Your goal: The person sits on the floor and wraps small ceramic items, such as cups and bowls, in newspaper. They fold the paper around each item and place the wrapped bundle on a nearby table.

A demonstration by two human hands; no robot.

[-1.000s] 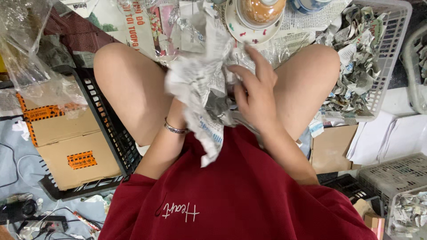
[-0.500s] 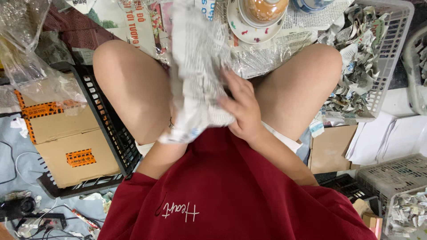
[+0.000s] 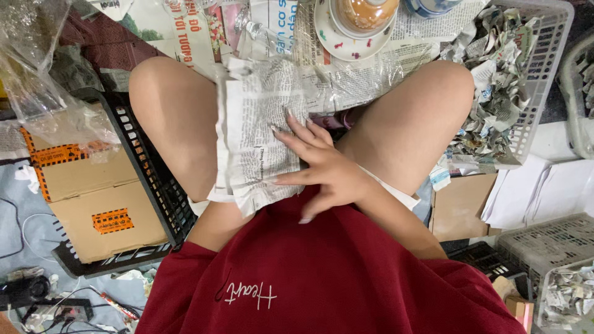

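A creased newspaper sheet [image 3: 257, 136] lies spread over my lap between my bare knees. My right hand [image 3: 318, 170] rests flat on its right half, fingers apart and palm down, gripping nothing. My left forearm [image 3: 213, 229] runs under the sheet's lower edge. The left hand itself is hidden beneath the paper, so its grip does not show. More newspaper and clear plastic film [image 3: 346, 86] lie on the floor just beyond the sheet.
A patterned saucer with an orange-brown cup [image 3: 362, 18] sits ahead. A white basket [image 3: 544, 55] of crumpled newspaper stands at the right. A black crate [image 3: 154, 185] with cardboard boxes [image 3: 93, 204] is at the left, plastic bags [image 3: 37, 68] above it. Grey baskets [image 3: 544, 238] are at the lower right.
The bunched newspaper has been lowered and opened out flat on my lap. My right hand went from clutching it to lying spread on top.
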